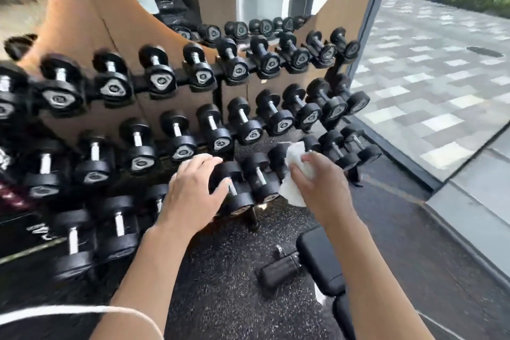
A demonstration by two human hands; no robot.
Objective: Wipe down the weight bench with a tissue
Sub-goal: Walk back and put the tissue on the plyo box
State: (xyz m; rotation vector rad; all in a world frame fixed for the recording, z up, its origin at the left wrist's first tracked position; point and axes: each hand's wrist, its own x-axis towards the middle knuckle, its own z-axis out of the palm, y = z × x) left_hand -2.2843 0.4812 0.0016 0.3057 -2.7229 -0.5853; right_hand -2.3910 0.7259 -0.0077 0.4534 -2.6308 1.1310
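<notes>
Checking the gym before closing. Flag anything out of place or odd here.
Nothing looks spilled or damaged. One mismatch: the tissue in the right hand is up at the dumbbell rack, not on the weight bench below.

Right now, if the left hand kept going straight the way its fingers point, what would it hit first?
The left hand would most likely meet the dumbbell on the lowest rack row; its fingers already curl over that dumbbell's rear head. Depth is uncertain from one blurred view.
</notes>
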